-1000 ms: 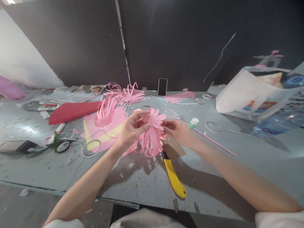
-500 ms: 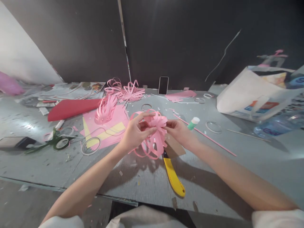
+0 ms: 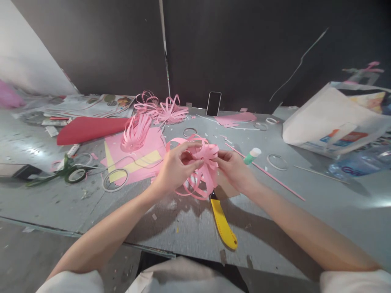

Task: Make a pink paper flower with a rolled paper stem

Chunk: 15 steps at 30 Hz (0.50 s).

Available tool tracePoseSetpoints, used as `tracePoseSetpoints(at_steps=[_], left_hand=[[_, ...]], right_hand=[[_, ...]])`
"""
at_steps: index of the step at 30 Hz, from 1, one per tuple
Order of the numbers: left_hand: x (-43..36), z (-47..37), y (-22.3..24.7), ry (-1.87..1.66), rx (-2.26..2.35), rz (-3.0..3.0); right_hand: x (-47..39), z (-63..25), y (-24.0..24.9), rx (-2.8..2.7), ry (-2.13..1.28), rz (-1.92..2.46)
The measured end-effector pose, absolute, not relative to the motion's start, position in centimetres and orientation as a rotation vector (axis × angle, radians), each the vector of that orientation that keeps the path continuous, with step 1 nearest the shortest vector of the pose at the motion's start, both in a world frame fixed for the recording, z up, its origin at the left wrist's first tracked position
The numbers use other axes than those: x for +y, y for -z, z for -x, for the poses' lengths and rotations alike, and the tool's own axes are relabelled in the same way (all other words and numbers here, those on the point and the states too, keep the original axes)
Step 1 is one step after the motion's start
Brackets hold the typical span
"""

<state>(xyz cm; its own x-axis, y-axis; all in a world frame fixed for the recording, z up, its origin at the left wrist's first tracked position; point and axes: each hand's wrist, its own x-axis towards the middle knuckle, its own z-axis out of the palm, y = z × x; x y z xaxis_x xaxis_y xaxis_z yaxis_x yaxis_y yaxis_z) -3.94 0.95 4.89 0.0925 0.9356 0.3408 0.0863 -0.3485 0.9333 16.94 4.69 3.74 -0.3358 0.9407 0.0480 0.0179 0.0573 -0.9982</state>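
Observation:
A pink paper flower point(image 3: 206, 156), made of looped strips, is held up over the table between both hands. My left hand point(image 3: 177, 165) closes on its left side, thumb and fingers pinching the loops near the centre. On the other side, my right hand point(image 3: 233, 167) pinches the edge of a loop with thumb and forefinger. Just below the flower lies a yellow-handled knife point(image 3: 223, 224), its blade end hidden by paper. A piece of brown card point(image 3: 227, 190) lies under the right hand, and a glue stick point(image 3: 252, 156) is just beyond it.
Several finished pink strip flowers point(image 3: 169, 112) and pink sheets point(image 3: 146, 142) lie at the back left, near red paper point(image 3: 91, 130). Green tape point(image 3: 75, 175) and a wire coil point(image 3: 115, 180) are at left. A phone point(image 3: 213, 104) leans on the wall; a white bag point(image 3: 324, 122) stands right.
The view has tilted and shifted slightly. Both hands keep their hold on the flower, and the right fingers have moved a little along its loops.

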Motion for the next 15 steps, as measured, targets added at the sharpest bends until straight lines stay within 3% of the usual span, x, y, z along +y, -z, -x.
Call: tracePoseSetpoints(at_steps=[15], left_hand=[[0.63, 3.87, -4.98, -1.332, 1.072, -1.579]], right_hand=[[4.34, -16.18, -3.66, -1.348, -1.611, 0.868]])
